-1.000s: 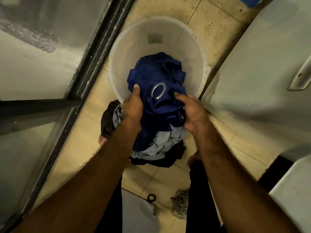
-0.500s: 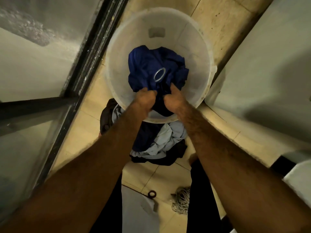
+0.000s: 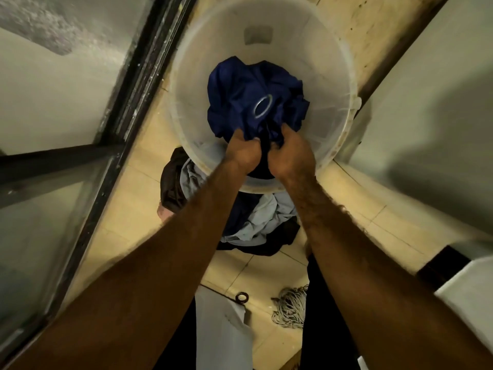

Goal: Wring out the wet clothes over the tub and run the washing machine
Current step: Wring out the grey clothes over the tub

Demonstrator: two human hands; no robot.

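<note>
Both your left hand (image 3: pixel 244 153) and right hand (image 3: pixel 289 153) clench the blue garment (image 3: pixel 240 102) tightly. Twist them opposite ways, keeping the bunch below your fists over the tub (image 3: pixel 333 62).

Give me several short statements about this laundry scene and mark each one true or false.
1. The left hand and the right hand both grip the blue garment. True.
2. The blue garment is above the white tub. True.
3. The clothes pile lies inside the tub. False: the clothes pile lies on the floor outside it.
4. The coiled rope hangs from the right hand. False: the coiled rope lies on the floor.
</note>
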